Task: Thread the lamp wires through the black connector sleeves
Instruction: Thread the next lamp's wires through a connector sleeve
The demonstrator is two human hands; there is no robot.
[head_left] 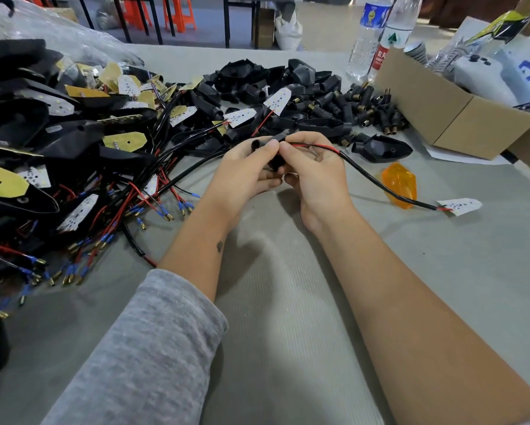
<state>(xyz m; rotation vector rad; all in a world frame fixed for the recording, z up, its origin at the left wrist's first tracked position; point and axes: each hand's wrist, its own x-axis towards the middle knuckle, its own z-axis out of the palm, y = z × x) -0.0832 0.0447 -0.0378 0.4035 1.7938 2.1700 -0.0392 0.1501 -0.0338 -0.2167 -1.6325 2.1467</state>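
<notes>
My left hand grips a black connector sleeve above the middle of the table. My right hand pinches the red and black lamp wire right at the sleeve's end, thumb and forefinger meeting the left fingertips. The wire runs right and down across the mat to a small white LED board. Between my palms a black part is partly hidden. More black connector sleeves with brass ends lie in a heap behind my hands.
A big pile of black lamp housings, LED boards and wires with blue terminals fills the left. Empty black housings lie at the back. An orange lens, a cardboard box and water bottles stand right.
</notes>
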